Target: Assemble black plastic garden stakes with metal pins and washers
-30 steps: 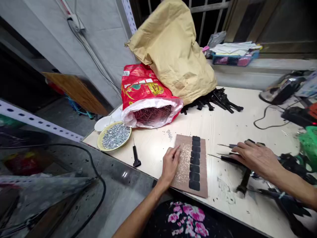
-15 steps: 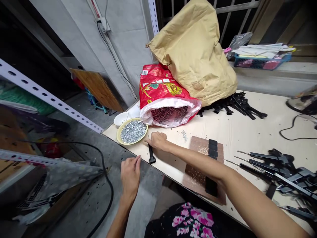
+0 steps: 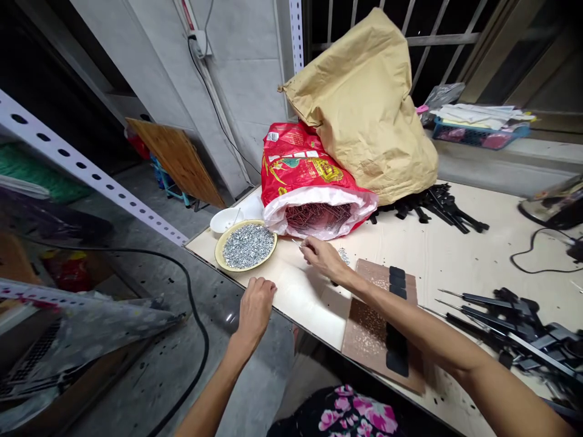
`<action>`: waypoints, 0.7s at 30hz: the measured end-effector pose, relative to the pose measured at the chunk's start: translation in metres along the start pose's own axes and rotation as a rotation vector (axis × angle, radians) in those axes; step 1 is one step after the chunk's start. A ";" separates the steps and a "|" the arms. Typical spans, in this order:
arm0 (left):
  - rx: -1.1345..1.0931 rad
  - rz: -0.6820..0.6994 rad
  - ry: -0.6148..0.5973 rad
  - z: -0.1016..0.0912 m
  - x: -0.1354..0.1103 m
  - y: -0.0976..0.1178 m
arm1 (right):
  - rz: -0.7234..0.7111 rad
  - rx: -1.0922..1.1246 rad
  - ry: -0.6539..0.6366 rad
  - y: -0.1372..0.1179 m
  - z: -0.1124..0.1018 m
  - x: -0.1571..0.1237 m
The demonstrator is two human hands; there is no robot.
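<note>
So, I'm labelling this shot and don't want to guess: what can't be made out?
All in the head view:
- Tool: the right hand hides its middle.
- Left hand: its back hides the palm, so I can't tell whether it holds anything.
- Board: the right forearm covers part of it.
- Silver bits: too small for exact shapes.
- Kettle: cut off by the right edge.

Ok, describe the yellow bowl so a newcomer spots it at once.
Find the red bag lying open on the table. Just left of it in the picture, by the table's edge, sits the yellow bowl. Unlike the smaller white bowl beside it, it is filled with small silvery pieces.
</note>
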State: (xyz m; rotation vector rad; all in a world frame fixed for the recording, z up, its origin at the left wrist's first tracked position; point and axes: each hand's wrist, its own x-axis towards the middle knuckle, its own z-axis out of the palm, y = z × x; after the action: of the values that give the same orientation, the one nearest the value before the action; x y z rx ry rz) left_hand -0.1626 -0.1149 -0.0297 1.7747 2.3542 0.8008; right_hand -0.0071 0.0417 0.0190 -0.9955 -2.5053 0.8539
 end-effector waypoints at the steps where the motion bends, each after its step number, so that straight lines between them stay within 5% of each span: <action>1: -0.136 -0.073 0.004 0.000 0.002 0.002 | -0.077 0.068 0.063 0.005 -0.006 -0.010; 5: -0.873 -0.482 0.028 0.005 0.014 0.029 | -0.268 0.096 0.197 0.017 -0.020 -0.052; 8: -1.217 -0.563 0.041 0.008 0.023 0.068 | -0.282 0.016 0.214 0.021 -0.025 -0.077; 13: -1.351 -0.484 0.012 0.014 0.032 0.124 | -0.219 -0.073 0.295 0.031 -0.041 -0.097; 21: -1.307 -0.425 -0.071 0.028 0.041 0.161 | -0.126 -0.233 0.381 0.044 -0.068 -0.122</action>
State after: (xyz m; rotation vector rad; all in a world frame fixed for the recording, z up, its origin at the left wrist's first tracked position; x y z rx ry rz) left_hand -0.0251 -0.0373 0.0289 0.6880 1.3515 1.5733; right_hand 0.1346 0.0091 0.0357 -0.9530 -2.3361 0.3030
